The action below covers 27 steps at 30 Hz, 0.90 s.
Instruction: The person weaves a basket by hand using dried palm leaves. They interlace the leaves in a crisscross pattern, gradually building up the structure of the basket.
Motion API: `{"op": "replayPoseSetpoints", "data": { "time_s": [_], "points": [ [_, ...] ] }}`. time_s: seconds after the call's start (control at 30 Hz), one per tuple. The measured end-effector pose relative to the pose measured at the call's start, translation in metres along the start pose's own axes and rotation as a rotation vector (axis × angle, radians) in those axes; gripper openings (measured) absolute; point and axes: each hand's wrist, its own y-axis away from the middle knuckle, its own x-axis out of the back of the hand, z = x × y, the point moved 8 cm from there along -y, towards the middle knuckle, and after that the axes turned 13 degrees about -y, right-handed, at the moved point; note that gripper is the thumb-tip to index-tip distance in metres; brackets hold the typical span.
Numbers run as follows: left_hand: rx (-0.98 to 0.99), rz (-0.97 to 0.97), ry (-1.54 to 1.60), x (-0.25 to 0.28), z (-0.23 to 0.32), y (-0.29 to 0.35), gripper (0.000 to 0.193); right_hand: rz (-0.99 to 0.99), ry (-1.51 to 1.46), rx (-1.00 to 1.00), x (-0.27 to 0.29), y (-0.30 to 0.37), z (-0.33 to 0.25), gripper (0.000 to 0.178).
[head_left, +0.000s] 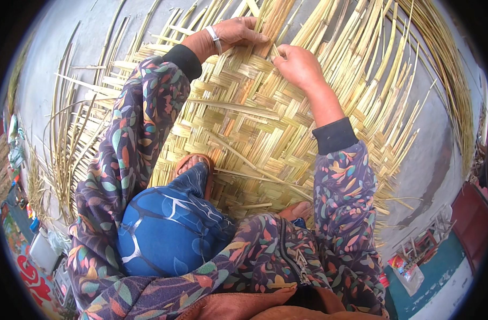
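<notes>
A woven mat of pale yellow-green split reed strips [276, 136] lies spread below me, its loose ends fanning out at the far side and both flanks. At its far edge my left hand [236, 32], with a pale band around the wrist, holds upright strips between thumb and fingers. Just to the right and slightly nearer, my right hand [300, 65] is closed in a pinch on a strip by the weave's edge. A broader brownish bundle of strips [274, 24] rises between the two hands. The right fingertips are partly hidden.
My sandaled foot [193, 162] and other foot [296, 211] rest on the mat. Long loose stalks [449, 69] are piled at the far right on the grey floor [433, 160]. A wire rack [428, 237] and a plastic bag [409, 273] sit at the lower right.
</notes>
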Motion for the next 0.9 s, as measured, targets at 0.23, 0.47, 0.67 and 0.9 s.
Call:
{"op": "replayPoseSetpoints", "data": {
  "time_s": [0.23,0.47,0.67,0.9],
  "points": [
    [-0.063,0.139,0.07,0.0,-0.006,0.012,0.043,-0.096,-0.006,-0.027,-0.003,-0.009,0.006,0.024],
    [-0.077,0.598,-0.026,0.018,-0.014,0.042,0.036,0.229,-0.192,0.116,0.002,0.007,0.011,0.02],
    [-0.091,0.855,-0.244,0.013,-0.015,0.07,0.022,0.372,-0.098,0.249,-0.005,0.036,0.003,0.027],
    [-0.001,0.903,-0.314,0.013,-0.029,0.071,0.018,0.417,0.157,0.347,-0.022,0.051,-0.007,0.031]
  ]
}}
